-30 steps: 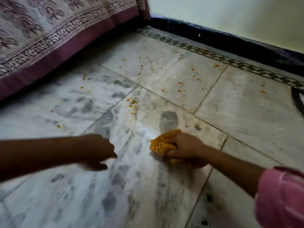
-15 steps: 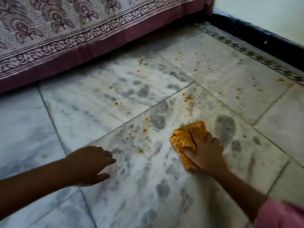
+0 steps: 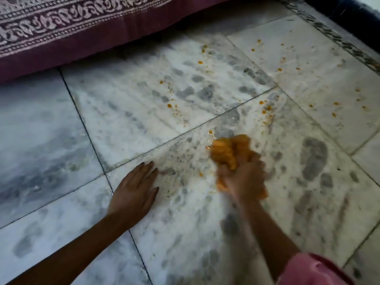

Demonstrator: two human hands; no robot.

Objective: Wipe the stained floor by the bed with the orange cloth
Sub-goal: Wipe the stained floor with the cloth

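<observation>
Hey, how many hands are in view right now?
2. The left hand rests flat on the floor tiles; the right hand grips the orange cloth just to its right.

Fig.: floor (image 3: 51, 124) of large pale marble tiles w/ grey veining, split by thin dark grout lines (image 3: 82, 118) running diagonally across view. Dark grey blotches (image 3: 313, 155) mark centre & right tiles; small orange specks (image 3: 169, 105) scatter toward upper right. Top left: bed (image 3: 144, 27), edge draped in maroon cover w/ pale leaf-pattern border (image 3: 51, 23), hanging close to floor, shadow beneath. Top right: narrow patterned tile strip (image 3: 339, 42) along a dark skirting (image 3: 349, 9). Light soft, diffuse; centre tiles brightest, left tile dimmer, bluish.
</observation>
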